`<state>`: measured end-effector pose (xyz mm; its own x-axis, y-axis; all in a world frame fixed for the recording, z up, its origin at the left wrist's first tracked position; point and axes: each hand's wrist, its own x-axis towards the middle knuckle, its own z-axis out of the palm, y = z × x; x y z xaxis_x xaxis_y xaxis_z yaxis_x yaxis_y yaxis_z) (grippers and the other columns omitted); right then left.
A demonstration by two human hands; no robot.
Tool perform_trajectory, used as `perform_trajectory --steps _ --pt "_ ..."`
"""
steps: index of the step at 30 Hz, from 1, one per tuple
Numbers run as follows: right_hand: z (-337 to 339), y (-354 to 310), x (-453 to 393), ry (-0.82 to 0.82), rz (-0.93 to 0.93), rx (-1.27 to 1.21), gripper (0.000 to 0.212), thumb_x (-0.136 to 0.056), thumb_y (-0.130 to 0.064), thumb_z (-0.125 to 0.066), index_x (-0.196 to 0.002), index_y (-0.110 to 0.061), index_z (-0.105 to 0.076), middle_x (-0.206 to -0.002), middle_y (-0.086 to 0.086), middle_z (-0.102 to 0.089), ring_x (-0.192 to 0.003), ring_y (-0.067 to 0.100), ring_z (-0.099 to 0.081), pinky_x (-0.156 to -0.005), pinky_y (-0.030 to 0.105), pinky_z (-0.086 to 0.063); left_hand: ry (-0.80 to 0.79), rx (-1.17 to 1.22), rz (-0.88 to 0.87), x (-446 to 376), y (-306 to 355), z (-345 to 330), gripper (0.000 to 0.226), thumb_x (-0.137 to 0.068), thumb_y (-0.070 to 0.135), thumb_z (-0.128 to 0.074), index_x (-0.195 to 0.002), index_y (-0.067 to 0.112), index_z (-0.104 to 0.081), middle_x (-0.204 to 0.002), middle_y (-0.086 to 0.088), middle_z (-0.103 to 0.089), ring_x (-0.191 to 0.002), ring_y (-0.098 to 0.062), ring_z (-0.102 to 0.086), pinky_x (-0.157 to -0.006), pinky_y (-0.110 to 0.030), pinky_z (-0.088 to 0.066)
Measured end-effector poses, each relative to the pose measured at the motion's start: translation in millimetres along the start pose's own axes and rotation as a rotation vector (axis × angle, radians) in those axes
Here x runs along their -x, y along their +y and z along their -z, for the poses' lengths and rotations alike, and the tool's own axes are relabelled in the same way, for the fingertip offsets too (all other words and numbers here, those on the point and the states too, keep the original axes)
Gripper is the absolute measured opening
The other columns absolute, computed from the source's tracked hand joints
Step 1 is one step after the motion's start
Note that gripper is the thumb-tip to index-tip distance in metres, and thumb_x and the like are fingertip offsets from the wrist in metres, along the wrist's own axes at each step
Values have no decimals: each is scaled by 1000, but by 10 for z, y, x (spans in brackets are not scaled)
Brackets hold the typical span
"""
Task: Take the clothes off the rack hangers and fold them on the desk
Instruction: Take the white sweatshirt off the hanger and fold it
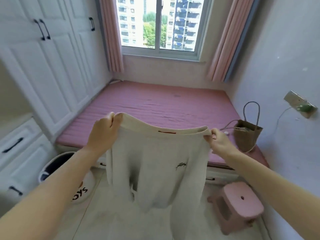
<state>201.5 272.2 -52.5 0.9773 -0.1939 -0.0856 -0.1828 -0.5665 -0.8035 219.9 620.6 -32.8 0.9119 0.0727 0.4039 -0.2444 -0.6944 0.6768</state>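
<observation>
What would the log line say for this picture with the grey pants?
stage: pants held up, unfolded | left hand: grips waistband | right hand: pinches waistband | grey pants: hanging over floor, before pink mattress | hanger: none seen

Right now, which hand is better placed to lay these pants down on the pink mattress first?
Probably the right hand: it pinches the waistband of the pants right over the pink mattress edge, while the left hand holds higher.
</observation>
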Motion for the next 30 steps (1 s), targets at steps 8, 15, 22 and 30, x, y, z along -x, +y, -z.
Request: perform_trajectory --steps 8,15,22,30 --pt "-801 -731 -475 -81 240 -109 21 -102 -28 -38 -100 -8 -45 -83 4 -49 -73 19 -43 -59 33 -33 1 -224 138 568 -474 878 64 -90 70 -24 -75 11 -41 -62 0 -41 -56 -18 -41 -56 -36 -33" --pt "-1368 -1405 -488 -260 507 -71 31 -95 -27 -55 -68 -17 -45 -66 -2 -43 -62 17 -37 -59 31 -30 38 -245 374 1225 -684 1734 77 -63 86 -44 -81 11 -39 -65 5 -37 -58 -13 -34 -55 -32 -28" --pt "-1968 -2062 -125 -424 729 -105 15 -94 -29 -57 -87 -15 -58 -73 1 -55 -65 17 -46 -59 31 -37 258 -303 457 1793 -606 2487 68 -65 73 -47 -77 6 -49 -62 2 -43 -55 -11 -37 -53 -30 -29" --pt "-2908 -3055 774 -460 1097 -207 16 -98 -26 -50 -90 -13 -51 -77 -2 -50 -64 6 -45 -56 23 -34 847 -664 431 2628 -500 3429 41 -85 54 -54 -75 15 -47 -55 5 -47 -54 -14 -47 -55 -32 -39"
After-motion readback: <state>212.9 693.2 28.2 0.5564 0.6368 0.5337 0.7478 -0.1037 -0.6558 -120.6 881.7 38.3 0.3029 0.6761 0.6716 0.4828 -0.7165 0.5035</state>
